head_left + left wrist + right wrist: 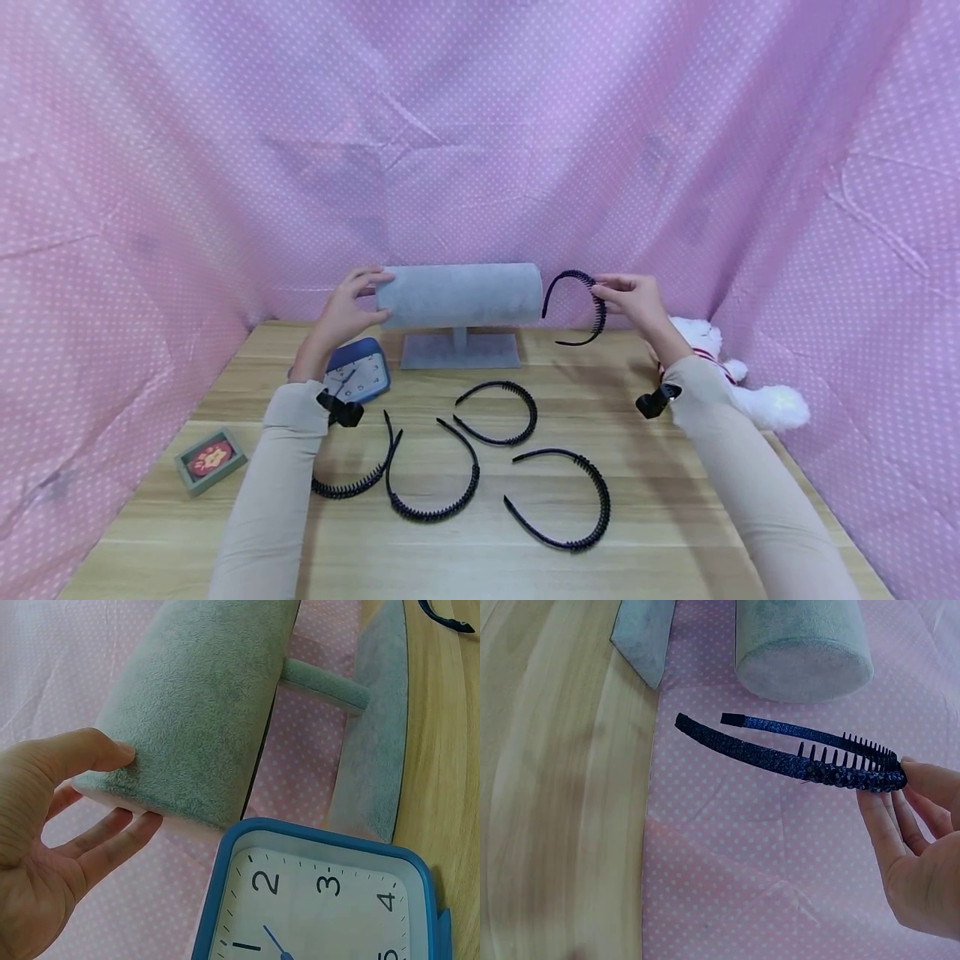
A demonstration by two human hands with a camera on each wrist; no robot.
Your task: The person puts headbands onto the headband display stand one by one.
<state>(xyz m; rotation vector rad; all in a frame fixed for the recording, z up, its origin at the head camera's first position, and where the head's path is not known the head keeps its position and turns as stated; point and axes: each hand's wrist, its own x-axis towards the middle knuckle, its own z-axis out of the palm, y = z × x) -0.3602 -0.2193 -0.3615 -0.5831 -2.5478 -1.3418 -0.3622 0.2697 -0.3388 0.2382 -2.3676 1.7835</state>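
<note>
A grey plush headband stand (465, 296), a horizontal roll on a post and flat base, stands at the back of the table. My left hand (343, 310) grips the roll's left end. In the left wrist view its thumb (112, 752) presses the plush while other fingers bear on the end face. My right hand (632, 298) pinches a dark headband (780, 759) at its toothed, beaded middle. The headband is in the air beside the roll's right end, its two tips pointing toward the stand, apart from it.
Several black toothed headbands lie on the wooden table, one (531, 417) in front of the stand and another (602, 504) nearer right. A blue clock (371, 377) stands by the left forearm, a green-framed paw picture (212, 462) farther left. A white plush toy (772, 406) lies right.
</note>
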